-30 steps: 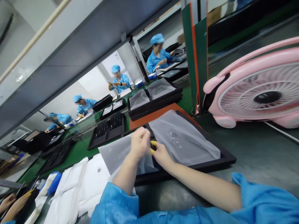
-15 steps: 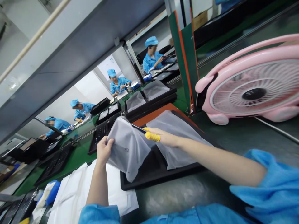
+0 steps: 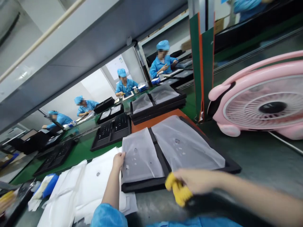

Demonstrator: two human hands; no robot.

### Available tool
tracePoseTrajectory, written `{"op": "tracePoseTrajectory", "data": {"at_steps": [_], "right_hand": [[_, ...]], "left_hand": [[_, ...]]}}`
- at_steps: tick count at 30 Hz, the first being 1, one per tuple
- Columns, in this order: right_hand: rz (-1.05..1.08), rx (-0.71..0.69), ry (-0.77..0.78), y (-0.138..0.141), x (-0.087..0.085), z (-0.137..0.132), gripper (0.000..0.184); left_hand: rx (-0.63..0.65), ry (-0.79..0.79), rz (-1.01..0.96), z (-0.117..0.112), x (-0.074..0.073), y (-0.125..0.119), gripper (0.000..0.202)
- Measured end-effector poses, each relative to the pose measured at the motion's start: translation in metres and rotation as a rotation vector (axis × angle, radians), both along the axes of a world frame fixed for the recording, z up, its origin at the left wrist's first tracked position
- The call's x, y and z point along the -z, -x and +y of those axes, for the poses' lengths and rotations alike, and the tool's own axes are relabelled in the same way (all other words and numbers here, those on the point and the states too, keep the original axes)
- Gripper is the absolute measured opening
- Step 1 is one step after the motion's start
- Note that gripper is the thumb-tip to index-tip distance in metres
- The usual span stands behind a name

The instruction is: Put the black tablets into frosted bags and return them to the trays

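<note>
Black tray (image 3: 139, 186), one: two compartments, on the worktop (image 3: 151, 206) near its front edge, rear edge beside an orange sheet (image 3: 165, 118). Smaller frosted bag (image 3: 142, 157), one: lying flat in the tray's left compartment, printed with a triangle mark. Larger frosted bag (image 3: 189, 148), one: in the right compartment, likewise marked.

Left hand (image 3: 118, 160): at the tray's left edge, thumb against the smaller bag's border; whether it grips bag or tray cannot be told. Right hand (image 3: 187, 184): just off the tray's front edge, yellow covers (image 3: 177, 190) on bent fingers; motion-blurred, seemingly clear of both bags, but whether it holds anything cannot be told.

White bags (image 3: 97, 189), a pile: left of the tray. Pink fan (image 3: 262, 107), one: toward the worktop's right edge.
</note>
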State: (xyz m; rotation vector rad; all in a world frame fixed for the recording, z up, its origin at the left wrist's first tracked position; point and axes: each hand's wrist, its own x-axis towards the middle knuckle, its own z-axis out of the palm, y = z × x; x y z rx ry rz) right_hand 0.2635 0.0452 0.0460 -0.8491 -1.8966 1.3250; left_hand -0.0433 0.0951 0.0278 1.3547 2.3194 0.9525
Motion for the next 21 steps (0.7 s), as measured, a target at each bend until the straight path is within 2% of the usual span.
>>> {"op": "tracePoseTrajectory", "data": {"at_steps": [1,3,4,5,6,8,9,12,14,16,18,21], "right_hand": [[0.002,-0.053,0.198,0.003,0.025,-0.015,0.036],[0.158,-0.094,0.747,0.005,0.066,-0.035,0.033],[0.302,-0.046,0.997,0.004,0.08,-0.039,0.033],[0.46,0.041,1.169,0.003,0.091,-0.04,0.034],[0.599,0.138,1.24,0.002,0.099,-0.038,0.035],[0.74,0.31,1.252,0.003,0.109,-0.034,0.031],[0.761,0.395,1.229,0.004,0.113,-0.032,0.028],[0.755,0.577,1.085,0.011,0.119,-0.031,0.023],[0.737,0.615,0.981,0.014,0.115,-0.031,0.021],[0.736,0.597,0.903,0.017,0.101,-0.023,0.02],[0.772,0.571,0.815,0.022,0.077,-0.002,0.021],[0.864,0.576,0.654,0.031,0.029,0.059,0.018]], "left_hand": [[-0.011,0.006,0.029,-0.004,-0.001,0.005,0.022],[-0.015,0.061,0.104,-0.017,-0.003,0.014,0.025],[0.009,0.125,0.13,-0.024,-0.002,0.016,0.03],[0.053,0.194,0.132,-0.03,0.0,0.017,0.035],[0.108,0.253,0.107,-0.037,0.004,0.017,0.039],[0.183,0.289,-0.006,-0.048,0.012,0.011,0.041],[0.178,0.264,-0.058,-0.052,0.017,0.007,0.04],[0.104,0.12,-0.135,-0.063,0.022,-0.003,0.036],[0.081,-0.025,-0.168,-0.068,0.017,-0.002,0.036],[0.078,-0.153,-0.196,-0.066,0.004,0.005,0.037],[0.056,-0.217,-0.201,-0.05,-0.016,0.016,0.039],[0.008,-0.259,-0.224,0.004,-0.053,0.026,0.037]]}}
